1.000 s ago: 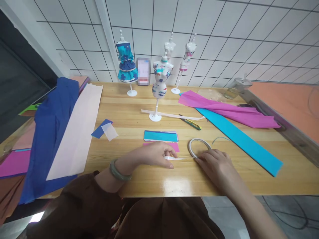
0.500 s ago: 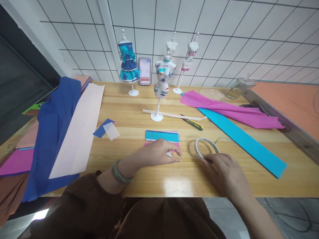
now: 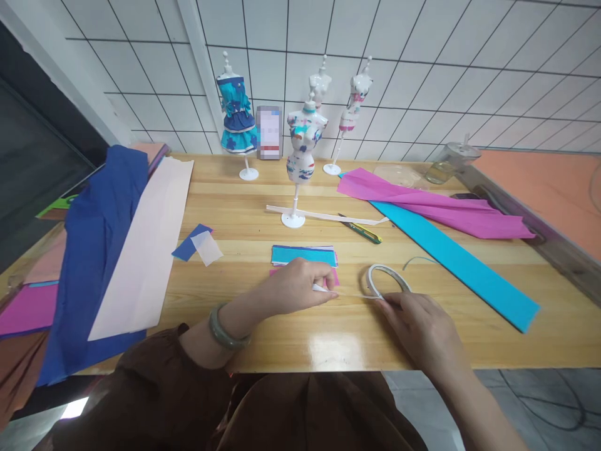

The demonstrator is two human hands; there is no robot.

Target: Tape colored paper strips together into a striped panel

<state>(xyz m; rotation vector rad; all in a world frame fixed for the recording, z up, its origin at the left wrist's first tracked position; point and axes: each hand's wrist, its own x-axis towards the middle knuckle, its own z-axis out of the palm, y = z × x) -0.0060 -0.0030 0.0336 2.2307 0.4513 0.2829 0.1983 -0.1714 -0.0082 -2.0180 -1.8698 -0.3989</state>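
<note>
My right hand [image 3: 425, 322] grips the near edge of a white tape roll [image 3: 385, 269], which is tilted up on its rim. A thin strip of tape runs from the roll across to my left hand [image 3: 298, 285]. The thumb and fingers of that hand are closed at the strip's end, and a small white piece shows between them. Just beyond the left hand lies a blue strip stack [image 3: 305, 255] with pale layers under it. A magenta strip [image 3: 334, 277] is partly hidden beneath the left hand.
A painted dress-form stand [image 3: 304, 144] rises beyond the strips, near a box cutter [image 3: 361, 232]. Blue crepe paper [image 3: 460, 269] and magenta paper [image 3: 432, 203] lie to the right. Pale paper [image 3: 145, 250] and dark blue paper [image 3: 101, 232] cover the left side. A dressed form [image 3: 236, 119] stands behind.
The fingers of my left hand have closed at the tape's end. My right hand still holds the roll, nearly in the same place. The view has shifted slightly.
</note>
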